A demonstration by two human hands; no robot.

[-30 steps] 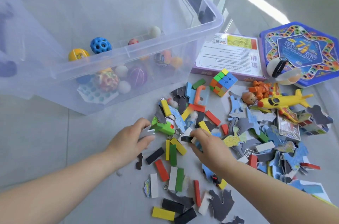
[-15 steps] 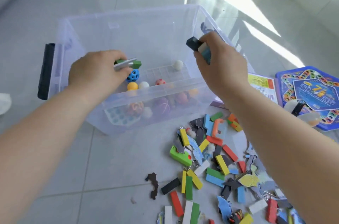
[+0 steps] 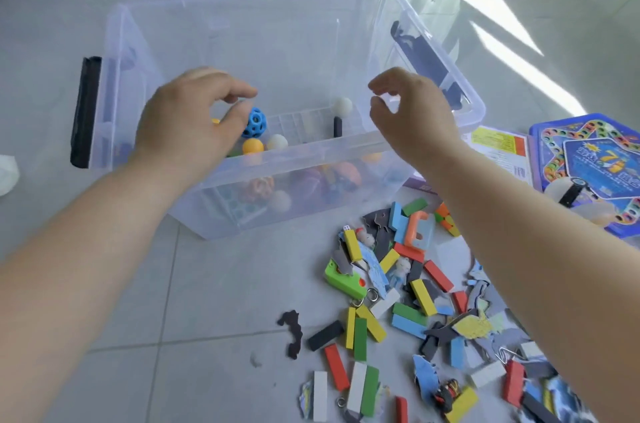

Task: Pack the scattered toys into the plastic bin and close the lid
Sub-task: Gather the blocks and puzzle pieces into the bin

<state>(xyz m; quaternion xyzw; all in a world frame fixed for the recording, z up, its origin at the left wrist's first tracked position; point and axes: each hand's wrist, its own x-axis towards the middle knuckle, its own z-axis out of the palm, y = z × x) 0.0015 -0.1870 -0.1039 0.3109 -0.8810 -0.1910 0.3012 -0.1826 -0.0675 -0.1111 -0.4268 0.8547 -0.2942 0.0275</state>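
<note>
Bin (image 3: 346, 159): clear plastic, rectangular, lidless, black latch handle on each short end; on grey tile floor. Inside, under the hands: blue holed ball (image 3: 254, 122), orange ball (image 3: 252, 146), white balls, black block (image 3: 337, 126) standing on end. Left hand (image 3: 194, 124) over near-left of bin, fingers spread, holding nothing. Right hand (image 3: 408, 117) over near-right rim, fingers curled loosely apart, empty. Loose coloured blocks (image 3: 422, 296) and puzzle pieces lie on the floor below the right forearm.
</note>
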